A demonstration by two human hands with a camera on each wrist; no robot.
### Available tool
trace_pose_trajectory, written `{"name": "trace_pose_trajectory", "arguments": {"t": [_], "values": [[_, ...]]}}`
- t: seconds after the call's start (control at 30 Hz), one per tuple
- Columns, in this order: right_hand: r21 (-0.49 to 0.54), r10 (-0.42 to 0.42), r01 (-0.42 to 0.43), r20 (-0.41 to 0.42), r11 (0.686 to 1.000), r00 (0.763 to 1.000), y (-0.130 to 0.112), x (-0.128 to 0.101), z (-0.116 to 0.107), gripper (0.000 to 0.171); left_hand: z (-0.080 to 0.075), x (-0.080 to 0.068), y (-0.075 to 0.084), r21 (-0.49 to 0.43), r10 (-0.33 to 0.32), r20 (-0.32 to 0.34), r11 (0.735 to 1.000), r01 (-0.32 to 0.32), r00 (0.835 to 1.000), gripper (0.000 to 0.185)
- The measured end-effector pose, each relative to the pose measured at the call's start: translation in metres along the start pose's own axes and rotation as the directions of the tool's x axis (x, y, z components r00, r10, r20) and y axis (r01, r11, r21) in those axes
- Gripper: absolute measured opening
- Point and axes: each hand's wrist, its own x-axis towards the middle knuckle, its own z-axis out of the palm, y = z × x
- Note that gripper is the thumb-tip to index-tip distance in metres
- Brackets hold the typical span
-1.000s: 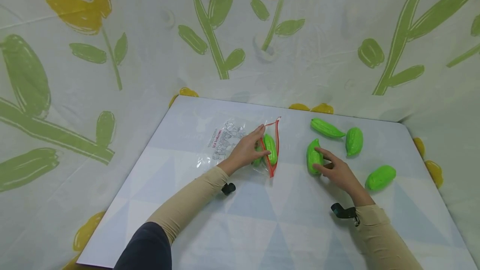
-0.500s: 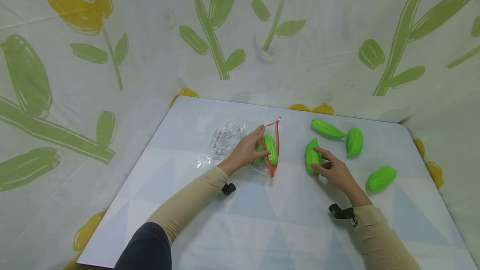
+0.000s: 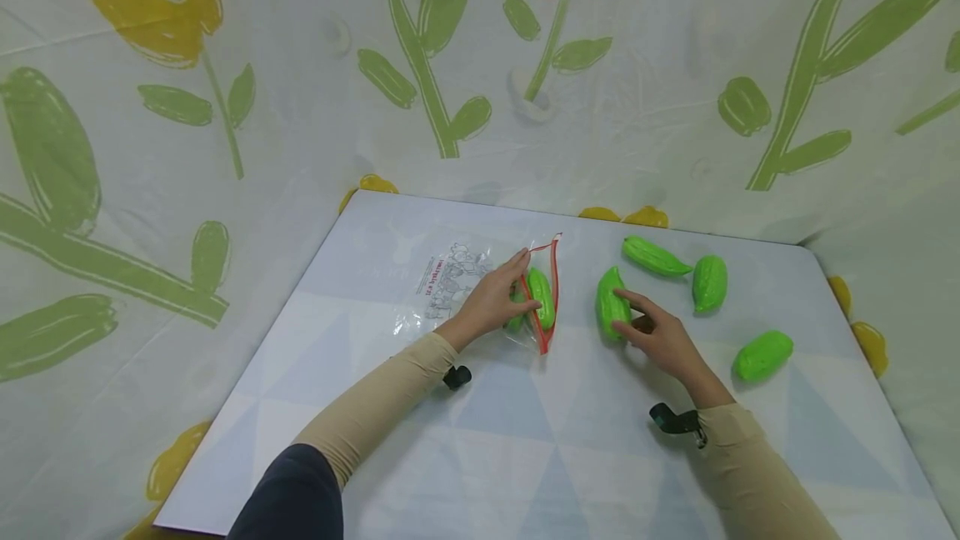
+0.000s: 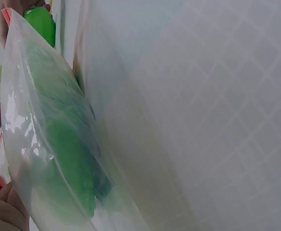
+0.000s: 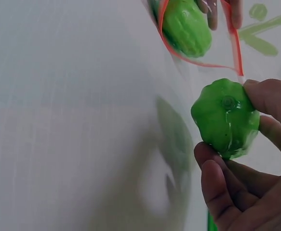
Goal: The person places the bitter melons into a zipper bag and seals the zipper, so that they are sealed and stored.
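Observation:
My left hand [image 3: 491, 298] holds the mouth of a clear zip bag [image 3: 554, 273] with red edging, its fingers and thumb at the rim. A green ridged toy gourd [image 3: 542, 298] lies inside the mouth, and more green shows blurred through the plastic in the left wrist view. Just to the right of the bag, my right hand [image 3: 660, 340] grips another green ridged toy gourd [image 3: 612, 303] between thumb and fingers. The right wrist view shows that held gourd [image 5: 227, 118] end-on, raised off the table, with its shadow beneath and the red rim beyond it.
Three more green gourds lie on the right of the white and pale blue table [image 3: 495, 457]: one at the back [image 3: 654, 256], a second gourd [image 3: 709, 283] beside it, and a third gourd [image 3: 762, 356] nearer me. A flower-printed curtain [image 3: 637, 132] surrounds the table.
My right hand has moved left and slightly away from me with its gourd, closer to the bag's mouth. The left hand and bag have stayed in place.

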Motion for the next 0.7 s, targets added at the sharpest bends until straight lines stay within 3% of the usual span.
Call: {"name": "trace_pose_trajectory", "arguments": {"t": [0.7], "values": [[0.011, -0.078, 0.078, 0.009, 0.997, 0.997, -0.019, 0.016, 0.023, 0.052, -0.001, 0.0, 0.002, -0.003, -0.002, -0.005, 1.0, 0.002, 1.0, 0.088]]}}
